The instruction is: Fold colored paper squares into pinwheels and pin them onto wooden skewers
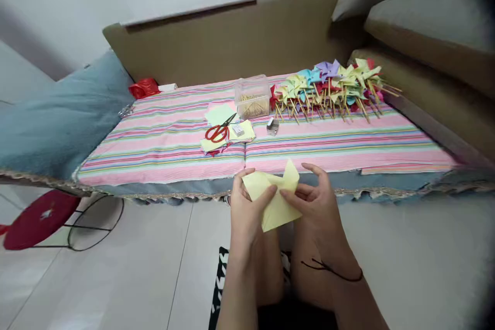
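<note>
Got my left hand (245, 209) and right hand (320, 205) kinda angled inward, both pinching 1 yellow paper (277, 212) between 'em.

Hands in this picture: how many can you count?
2: the left hand holds the left side of the yellow paper, the right hand its right side. No others show.

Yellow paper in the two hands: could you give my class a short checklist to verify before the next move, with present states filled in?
1. Left hand holding the yellow paper: ok.
2. Right hand also on the paper: ok.
3. Paper lying flat: not ok, a corner stands up.
4. Red-handled scissors set down, out of the hands: ok.
5. Sticks inside the clear box: ok.
6. Paper free of small tears: cannot tell.
</note>
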Tool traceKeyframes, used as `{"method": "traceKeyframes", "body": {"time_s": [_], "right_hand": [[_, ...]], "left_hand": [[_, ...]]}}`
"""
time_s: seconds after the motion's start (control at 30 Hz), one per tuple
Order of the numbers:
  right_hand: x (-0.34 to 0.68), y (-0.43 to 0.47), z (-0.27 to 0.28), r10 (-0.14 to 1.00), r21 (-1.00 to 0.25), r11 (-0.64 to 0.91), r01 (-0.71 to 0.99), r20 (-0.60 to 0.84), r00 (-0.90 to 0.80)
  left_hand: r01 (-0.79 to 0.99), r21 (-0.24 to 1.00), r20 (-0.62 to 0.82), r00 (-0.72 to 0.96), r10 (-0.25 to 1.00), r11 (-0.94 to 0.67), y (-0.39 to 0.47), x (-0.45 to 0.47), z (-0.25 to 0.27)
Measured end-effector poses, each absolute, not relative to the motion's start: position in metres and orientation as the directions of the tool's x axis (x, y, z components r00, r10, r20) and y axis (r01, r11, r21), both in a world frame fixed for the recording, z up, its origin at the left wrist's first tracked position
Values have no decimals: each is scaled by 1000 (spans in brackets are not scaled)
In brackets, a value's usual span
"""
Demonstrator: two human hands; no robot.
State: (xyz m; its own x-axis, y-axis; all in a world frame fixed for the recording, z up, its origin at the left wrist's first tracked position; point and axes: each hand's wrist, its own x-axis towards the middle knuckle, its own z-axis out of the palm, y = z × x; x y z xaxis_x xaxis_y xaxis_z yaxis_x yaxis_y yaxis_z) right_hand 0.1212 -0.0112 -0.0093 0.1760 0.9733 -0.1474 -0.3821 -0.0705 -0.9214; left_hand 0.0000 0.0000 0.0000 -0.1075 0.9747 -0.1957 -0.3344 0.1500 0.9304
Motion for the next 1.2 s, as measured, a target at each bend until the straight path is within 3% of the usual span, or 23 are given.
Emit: {"method": "traceKeyframes", "body": {"time_s": [0.6,0.83,1.2], "right_hand": [[125,-10,-12,971,-898,-133,-420,-203,125],[126,-7,-15,952,-887,-113,-447,-226,207],[123,-9,-15,975,-910,-113,-400,-178,131]], "left_hand": [[-266,957,-144,-95,985,114,0,-3,-4],[-294,941,-173,4,985,167,-1,-4,0],[-178,979,-122,-104,987,102,3,-4,-5]]}}
